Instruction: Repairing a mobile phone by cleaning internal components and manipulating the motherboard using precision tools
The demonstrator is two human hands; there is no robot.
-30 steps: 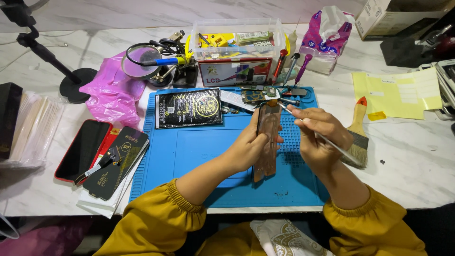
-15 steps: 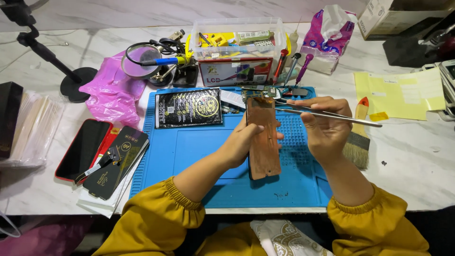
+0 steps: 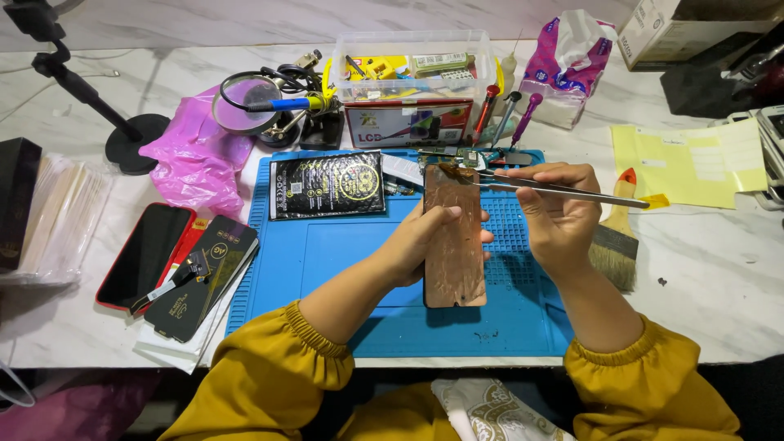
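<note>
At the bottom of the frame two mustard-yellow sleeves (image 3: 269,384) reach up from the near edge over a blue work mat (image 3: 327,269) lying on a pale marble table (image 3: 719,302). Just above them, at the centre of the frame, the left hand (image 3: 425,241) grasps a brown phone panel (image 3: 454,245) from its left edge, thumb across the face and fingertips showing past the right edge; the panel stands lengthwise, its lower end over the mat. Right of it, the right hand (image 3: 559,216) is closed around long metal tweezers (image 3: 555,188), which lie almost level, their tips touching the top end of the panel while the tail juts out toward the right. The two hands sit close together, the panel between them.

Beside the right hand, at centre right, a flat paintbrush (image 3: 614,245) rests half on the mat's edge. At lower left lie a dark phone in a red case (image 3: 147,255) and a black flat package (image 3: 204,273). Farther up, a black foil packet (image 3: 327,184) lies on the mat's upper left part, with a pink plastic bag (image 3: 196,159) to its left. Yellow paper sheets (image 3: 694,159) lie at the right. Along the far side stand a clear plastic box (image 3: 412,65) of parts at top centre, a magnifier on a stand (image 3: 245,102) left of it, and a pink tissue pack (image 3: 567,69) to its right.
</note>
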